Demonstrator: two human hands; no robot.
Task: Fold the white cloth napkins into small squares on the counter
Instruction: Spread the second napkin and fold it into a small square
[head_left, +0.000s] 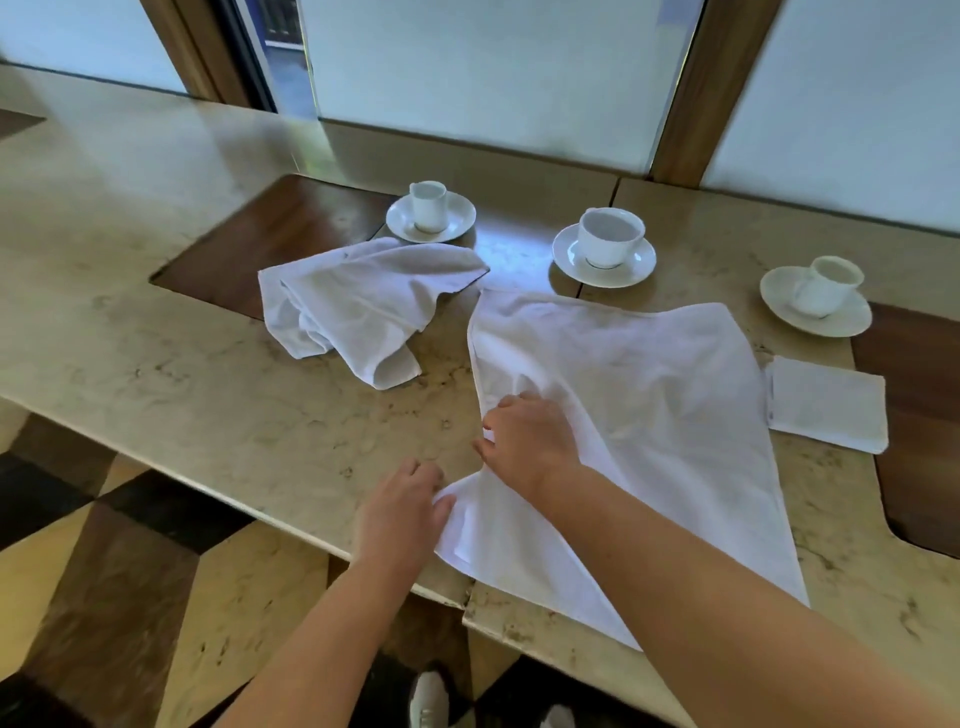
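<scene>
Large white cloth napkin (639, 415) spread flat on beige marble bench (208, 395), near edge overhanging. Left hand (402, 512) pinches its near-left corner; right hand (530, 439) grips the left edge, fingers curled. Crumpled white cloth napkin (358, 306) lies to the left; small folded white napkin square (828, 402) just right. Three white cups on saucers (605, 249) behind.
</scene>
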